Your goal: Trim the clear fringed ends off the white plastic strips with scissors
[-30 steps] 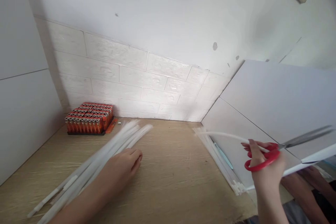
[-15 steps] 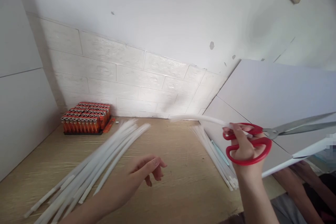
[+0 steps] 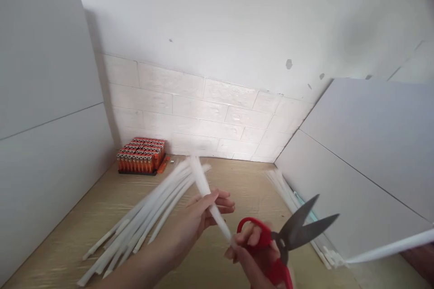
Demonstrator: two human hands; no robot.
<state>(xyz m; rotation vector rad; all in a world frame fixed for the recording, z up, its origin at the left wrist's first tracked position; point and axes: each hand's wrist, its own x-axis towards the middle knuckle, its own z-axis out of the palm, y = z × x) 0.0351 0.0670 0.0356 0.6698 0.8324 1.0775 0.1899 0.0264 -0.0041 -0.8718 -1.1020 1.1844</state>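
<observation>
A slim bundle of white filaments (image 3: 219, 222) slants up in front of me, its far end loose and blurred. My left hand (image 3: 212, 207) closes around its middle between thumb and fingers. My right hand (image 3: 246, 248) pinches the near end of the same bundle. Red-handled scissors (image 3: 283, 239) hang on the right hand's fingers, blades spread and pointing right, with nothing between them. Beside my left forearm lies a pile of similar white bundles (image 3: 145, 216). A smaller group of white bundles (image 3: 320, 246) lies to the right, partly hidden by the blades.
Orange lighter-like pieces with metal tops (image 3: 142, 156) stand in a black tray at the back left. White panels rise left (image 3: 57, 167) and right (image 3: 356, 180). A teal stick (image 3: 298, 198) lies by the right panel. A white tube (image 3: 393, 246) crosses the lower right.
My right hand has come left and down with the scissors and the white bundle. My left hand, empty before, now grips that bundle. The view has shifted.
</observation>
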